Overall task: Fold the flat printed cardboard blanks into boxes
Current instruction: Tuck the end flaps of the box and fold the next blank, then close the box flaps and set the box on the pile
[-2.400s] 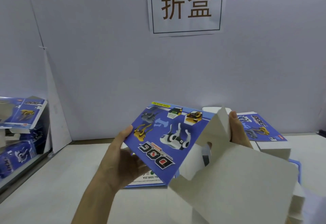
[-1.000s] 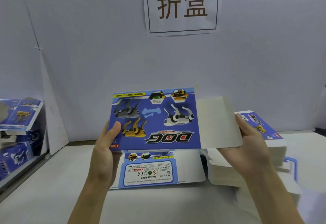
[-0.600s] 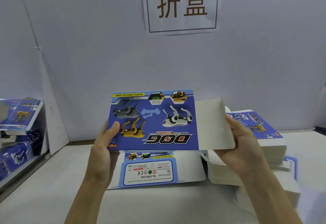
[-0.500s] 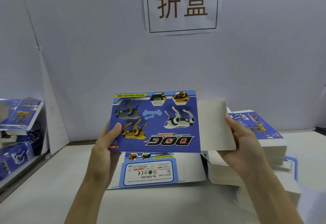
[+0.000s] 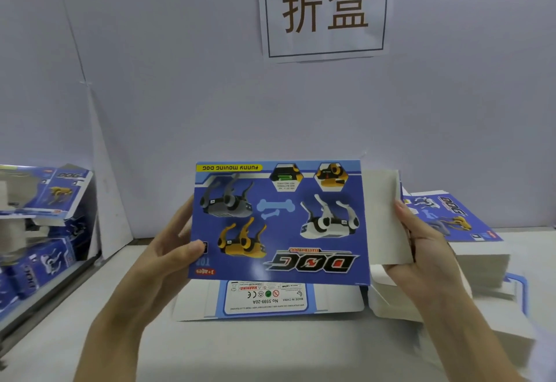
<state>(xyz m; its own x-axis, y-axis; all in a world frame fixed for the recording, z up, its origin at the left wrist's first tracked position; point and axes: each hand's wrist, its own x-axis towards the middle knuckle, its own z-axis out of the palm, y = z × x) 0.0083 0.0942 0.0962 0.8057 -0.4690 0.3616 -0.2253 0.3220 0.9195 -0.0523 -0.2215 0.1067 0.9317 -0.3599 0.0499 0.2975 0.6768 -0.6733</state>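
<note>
1. Sitting far left of the blank, folded boxes [image 5: 45, 198] are piled w/ blue print showing; more below, partly blurred.
2. Left hand [image 5: 168, 249] grips the blank's left edge: thumb on the printed face, fingers curled round behind.
3. Blank [image 5: 279, 222], the landmark, is held upright above the table [image 5: 90, 336], printed side toward the camera, artwork upside down, long axis running left-right betw the two hands. A lower panel w/ warning label hangs below its bottom edge, toward the table.
4. Grey side flap [image 5: 385, 216] stands off the blank's right edge, unprinted side showing, angled a bit rather than flat w/ the main panel.
5. Right hand [image 5: 421, 249] clamps that flap: fingers wrapped over its right edge, palm behind. Thumb not clearly visible.
6. Right of the blank, stack of flat blanks [image 5: 469, 246] lies on the table, printed top sheet up, just beside the right hand.
7. Above the blank, paper sign [image 5: 325, 8] on the wall [image 5: 150, 80], two characters.
8. Key relation, my read: the flap's crease runs vertical along the blank's right edge, so the right hand is the one placed to swing it; left hand only steadies. Prob an early fold, box not yet formed.
</note>
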